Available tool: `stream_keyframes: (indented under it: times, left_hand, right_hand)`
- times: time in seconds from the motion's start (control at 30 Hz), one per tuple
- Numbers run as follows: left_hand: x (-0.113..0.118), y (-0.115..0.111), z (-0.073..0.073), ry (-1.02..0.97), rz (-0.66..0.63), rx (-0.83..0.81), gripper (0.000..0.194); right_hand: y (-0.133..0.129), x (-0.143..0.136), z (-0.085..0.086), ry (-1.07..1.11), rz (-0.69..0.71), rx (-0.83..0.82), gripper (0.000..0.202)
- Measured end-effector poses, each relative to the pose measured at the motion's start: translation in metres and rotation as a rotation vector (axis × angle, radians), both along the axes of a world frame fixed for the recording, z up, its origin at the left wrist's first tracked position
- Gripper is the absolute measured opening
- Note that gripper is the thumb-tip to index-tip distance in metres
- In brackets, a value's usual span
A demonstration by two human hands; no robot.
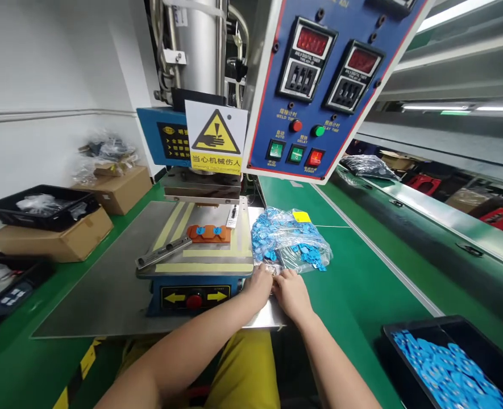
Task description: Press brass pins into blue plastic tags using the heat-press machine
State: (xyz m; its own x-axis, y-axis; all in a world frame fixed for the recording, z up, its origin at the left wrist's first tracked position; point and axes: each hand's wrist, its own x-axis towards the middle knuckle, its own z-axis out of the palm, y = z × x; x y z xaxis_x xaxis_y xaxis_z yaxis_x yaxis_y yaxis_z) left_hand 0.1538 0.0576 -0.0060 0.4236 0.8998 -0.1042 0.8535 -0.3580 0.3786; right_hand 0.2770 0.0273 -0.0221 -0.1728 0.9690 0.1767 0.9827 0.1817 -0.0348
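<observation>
Side by side, my left hand [260, 286] and my right hand [291, 291] meet at the right of the press, fingers bent together over something small that I cannot make out. Just beyond them lies a clear plastic bag [283, 230] of blue parts with a yellow label [301, 217]. On the press table [208, 267], an orange fixture [212, 234] holds two blue pieces [200, 230]. A metal bar [163, 253] lies left of the fixture, and the press head [202, 190] is above and behind it.
A blue control panel [285, 133] hangs at upper right, beside a warning sign [216, 136]. Lower right stands a black bin [447, 324] of blue parts. Cardboard boxes [55, 236] and a black tray [4, 218] are at left. The red button [194, 301] is on the press front.
</observation>
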Motion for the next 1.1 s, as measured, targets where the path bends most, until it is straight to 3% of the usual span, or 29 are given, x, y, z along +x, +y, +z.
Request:
stream_keyframes:
  times: [0.13, 0.33, 0.7, 0.8, 0.93, 1.1]
  left_hand:
    - [-0.002, 0.002, 0.002, -0.006, -0.011, -0.021, 0.038]
    - [-0.01, 0.002, -0.006, -0.052, -0.043, -0.023, 0.032]
    - [-0.014, 0.003, -0.02, -0.105, -0.065, 0.045, 0.033]
    - [-0.016, 0.001, -0.03, -0.258, -0.115, 0.137, 0.03]
    - [-0.022, -0.009, -0.038, -0.616, -0.247, 0.3, 0.025]
    - [-0.039, -0.028, -0.024, -0.936, -0.157, 0.359, 0.02]
  right_hand:
    - [0.011, -0.007, 0.004, -0.105, -0.016, -0.029, 0.015]
    - [0.008, -0.008, -0.002, -0.04, 0.021, -0.011, 0.022]
    - [0.009, 0.009, -0.015, 0.376, 0.023, 0.057, 0.019]
    - [0.012, 0.015, -0.019, 0.609, 0.04, 0.139, 0.023]
    - [0.016, 0.019, -0.019, 0.872, -0.026, 0.188, 0.025]
    - [0.016, 0.02, -0.017, 1.034, -0.092, 0.176, 0.028]
